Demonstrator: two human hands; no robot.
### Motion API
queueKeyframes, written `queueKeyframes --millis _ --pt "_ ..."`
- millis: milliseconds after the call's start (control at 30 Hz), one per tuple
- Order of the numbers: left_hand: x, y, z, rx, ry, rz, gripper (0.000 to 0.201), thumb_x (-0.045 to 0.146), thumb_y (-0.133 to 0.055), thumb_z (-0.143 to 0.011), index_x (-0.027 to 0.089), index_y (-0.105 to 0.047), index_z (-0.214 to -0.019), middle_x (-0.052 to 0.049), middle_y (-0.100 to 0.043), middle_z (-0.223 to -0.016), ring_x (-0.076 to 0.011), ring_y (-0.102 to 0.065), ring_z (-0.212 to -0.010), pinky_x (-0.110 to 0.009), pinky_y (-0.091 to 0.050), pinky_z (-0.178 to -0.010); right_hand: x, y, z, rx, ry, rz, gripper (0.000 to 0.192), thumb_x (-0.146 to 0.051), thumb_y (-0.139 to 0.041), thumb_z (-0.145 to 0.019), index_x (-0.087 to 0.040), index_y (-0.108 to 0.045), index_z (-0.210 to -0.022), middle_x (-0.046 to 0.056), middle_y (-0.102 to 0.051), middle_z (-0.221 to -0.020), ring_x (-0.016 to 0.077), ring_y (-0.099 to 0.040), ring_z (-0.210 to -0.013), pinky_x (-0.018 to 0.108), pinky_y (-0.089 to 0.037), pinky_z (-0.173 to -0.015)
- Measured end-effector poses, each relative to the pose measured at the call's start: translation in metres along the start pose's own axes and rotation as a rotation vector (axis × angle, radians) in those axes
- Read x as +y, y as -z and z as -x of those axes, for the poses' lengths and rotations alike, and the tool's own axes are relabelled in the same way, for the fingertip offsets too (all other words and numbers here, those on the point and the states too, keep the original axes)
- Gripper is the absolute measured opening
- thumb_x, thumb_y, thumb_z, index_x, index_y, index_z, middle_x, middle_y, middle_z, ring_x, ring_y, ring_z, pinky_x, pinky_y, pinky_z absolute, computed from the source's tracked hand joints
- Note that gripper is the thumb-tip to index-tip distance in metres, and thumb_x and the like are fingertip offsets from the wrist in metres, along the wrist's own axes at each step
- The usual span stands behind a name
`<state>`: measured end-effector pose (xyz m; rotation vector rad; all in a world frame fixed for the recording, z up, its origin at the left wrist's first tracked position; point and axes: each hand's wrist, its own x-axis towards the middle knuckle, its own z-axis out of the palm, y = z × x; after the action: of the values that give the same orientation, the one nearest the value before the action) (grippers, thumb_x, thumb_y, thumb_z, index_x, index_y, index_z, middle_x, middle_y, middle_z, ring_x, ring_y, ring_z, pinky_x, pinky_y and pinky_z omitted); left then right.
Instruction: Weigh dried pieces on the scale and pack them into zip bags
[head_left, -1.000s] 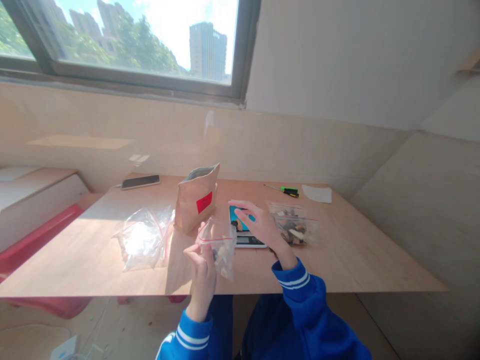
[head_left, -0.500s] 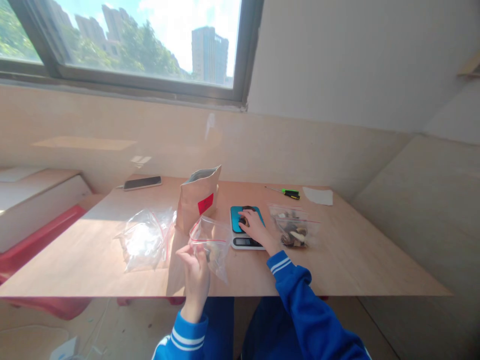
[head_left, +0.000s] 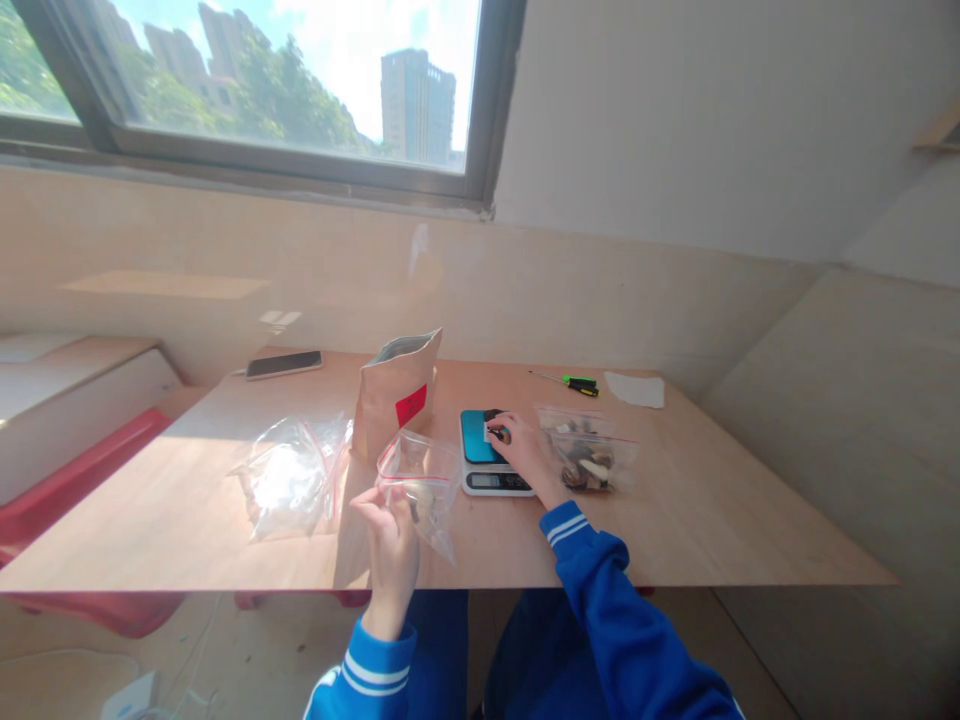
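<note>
- small zip bag w/ a few dark pieces inside, mouth open, held up over near edge of tabletop, just in front of brown paper pouch
- L hand closed, pinching bag's side
- R hand on blue scale, fingers pinched on a small dark piece atop the pan
- step, as I read it: moving weighed pieces from scale to bag
- next move calls for keeping bag mouth open, steady carry across
- filled zip bag just R of scale; empty bags L; phone, screwdriver far side
</note>
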<state>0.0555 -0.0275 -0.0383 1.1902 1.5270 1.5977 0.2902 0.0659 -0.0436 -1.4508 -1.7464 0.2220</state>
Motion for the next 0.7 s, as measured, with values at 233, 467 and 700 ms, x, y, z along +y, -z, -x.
queueKeyframes --millis 233,467,700 --pt "0.003 -0.002 0.001 -0.035 0.048 -0.001 0.035 0.057 -0.041 -0.088 0.023 -0.033 -0.093 -0.002 -0.053 -0.083 -0.0226 -0.059 -0.080 -0.040 -0.046 -0.071 -0.007 0.013 0.000 0.126 -0.112 -0.080 0.011 -0.022 -0.059 -0.078 -0.020 -0.069 -0.081 0.007 -0.064 -0.091 0.0222 -0.063 -0.088 0.039 -0.051 -0.084" --pt "0.004 -0.001 0.003 -0.046 0.055 -0.030 0.042 0.064 -0.037 -0.086 0.023 -0.035 -0.094 -0.005 -0.054 -0.088 -0.0248 -0.059 -0.087 -0.044 -0.046 -0.077 -0.039 0.024 -0.005 0.178 -0.157 -0.242 0.019 -0.032 -0.059 -0.081 -0.017 -0.069 -0.087 0.010 -0.071 -0.093 0.0223 -0.065 -0.089 0.037 -0.053 -0.080" --pt "0.001 -0.008 0.007 -0.051 0.107 -0.016 0.042 0.063 -0.039 -0.086 0.022 -0.036 -0.095 -0.006 -0.055 -0.093 -0.0242 -0.060 -0.090 -0.045 -0.047 -0.081 -0.124 0.033 -0.002 -0.141 0.026 -0.640 0.017 -0.032 -0.065 -0.083 -0.021 -0.069 -0.095 0.005 -0.069 -0.106 0.0171 -0.065 -0.100 0.031 -0.052 -0.090"
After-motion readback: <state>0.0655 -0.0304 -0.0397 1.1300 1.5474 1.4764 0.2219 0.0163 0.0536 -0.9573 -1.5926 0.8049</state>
